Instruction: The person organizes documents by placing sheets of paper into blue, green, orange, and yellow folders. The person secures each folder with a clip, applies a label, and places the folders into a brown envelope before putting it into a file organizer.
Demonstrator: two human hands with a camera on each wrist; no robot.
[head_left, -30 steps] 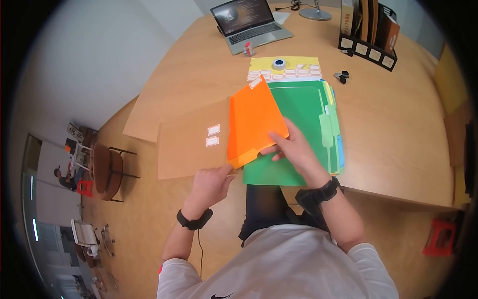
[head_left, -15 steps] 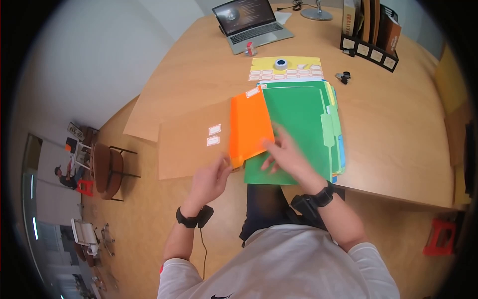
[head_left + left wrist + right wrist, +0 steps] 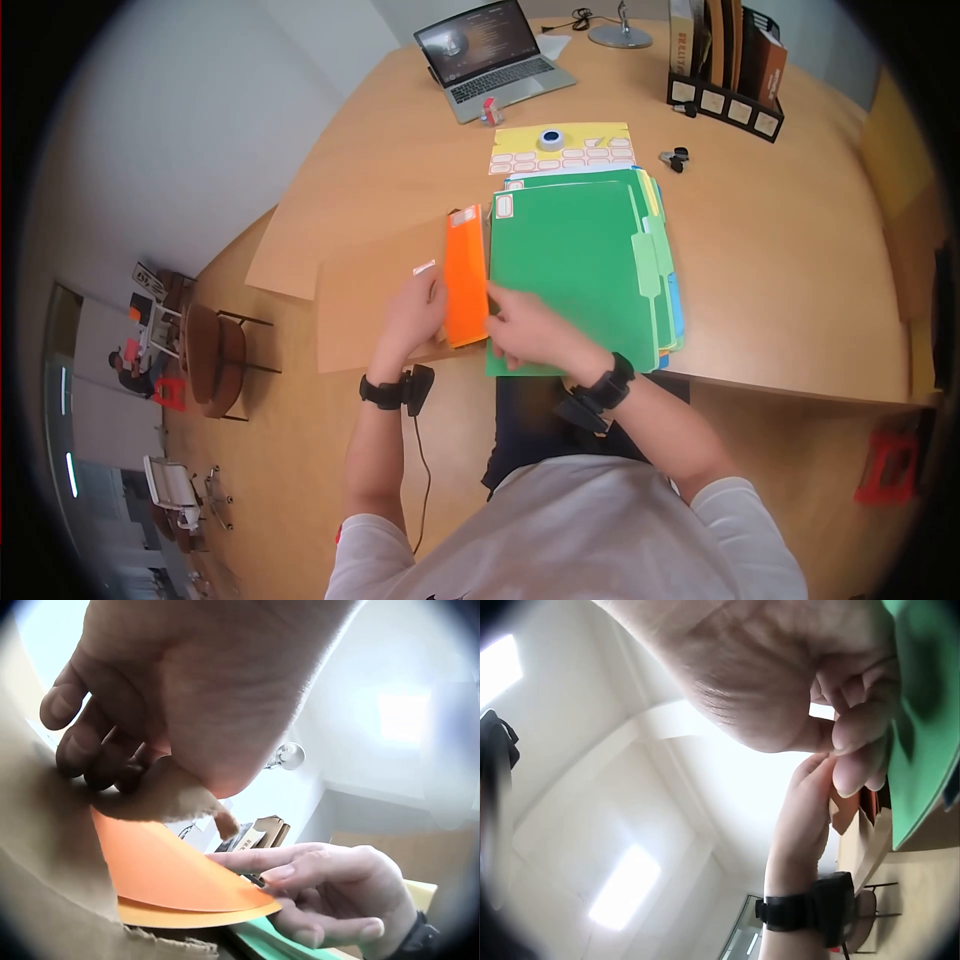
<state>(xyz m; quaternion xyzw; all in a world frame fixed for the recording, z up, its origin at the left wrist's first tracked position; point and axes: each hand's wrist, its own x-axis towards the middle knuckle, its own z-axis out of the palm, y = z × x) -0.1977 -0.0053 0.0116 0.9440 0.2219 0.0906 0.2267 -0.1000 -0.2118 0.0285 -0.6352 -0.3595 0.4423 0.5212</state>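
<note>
A brown paper envelope (image 3: 345,325) lies on the table, its torn mouth toward the right. The orange folder (image 3: 465,275), a white label at its top, is partly inside, with a strip showing. My left hand (image 3: 412,312) grips the upper paper layer at the mouth; the flap bends up beneath its fingers in the left wrist view. My right hand (image 3: 530,330) pinches the orange folder's right edge, its fingers partly curled. Beneath my right hand is a stack topped by a green folder (image 3: 570,250), which has a label in its upper left corner.
Beyond the stack, a yellow sheet (image 3: 507,140) with several label stickers carries a white ring-shaped item (image 3: 551,142). Black clips (image 3: 676,160) lie to its right. Farther back are a laptop (image 3: 500,80), a lamp base (image 3: 620,38) and a black book holder (image 3: 725,105).
The orange folder has slid left into the envelope, leaving a narrower strip exposed. My right hand has moved left with it. My left hand has shifted up along the envelope's mouth.
</note>
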